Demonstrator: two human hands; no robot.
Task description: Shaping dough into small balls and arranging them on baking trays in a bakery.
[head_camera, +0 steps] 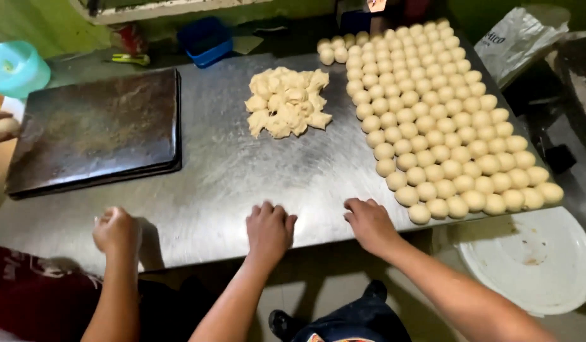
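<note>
Left hand (269,229) and right hand (370,223) palm-down on the scuffed grey steel tabletop (230,177), fingers curled loosely over the metal, whatever lies beneath them hidden, so grip impossible to tell. At twelve o'clock from the left hand, a heap of ragged pale cut dough pieces (286,102). At one to two o'clock from the right hand, close rows of smooth round dough balls (442,120). At ten o'clock, dark stacked rectangular baking trays (97,130). At nine o'clock, a co-worker's fist (116,229) pressed on the table edge.
</note>
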